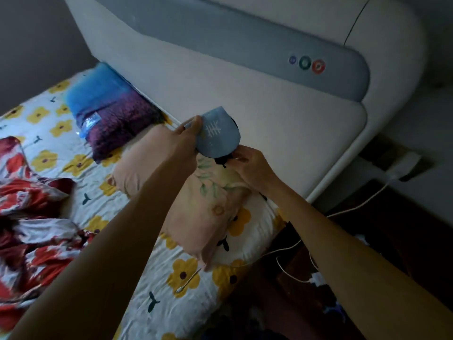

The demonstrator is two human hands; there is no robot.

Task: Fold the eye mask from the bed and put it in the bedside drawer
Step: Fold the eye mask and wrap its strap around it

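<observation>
Two hands share one folded eye mask (218,133) above the bed's (171,278) headboard-end edge: left hand (181,141) fingers pinching its upper-left rim, right hand (247,165) pinching the black strap (221,161) beneath.

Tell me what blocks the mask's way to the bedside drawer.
Cannot tell: no drawer shows. The mask is held above the pillow by the left hand, while the right hand pinches its black strap. A white cable trails through the dark space right of the bed.
</observation>
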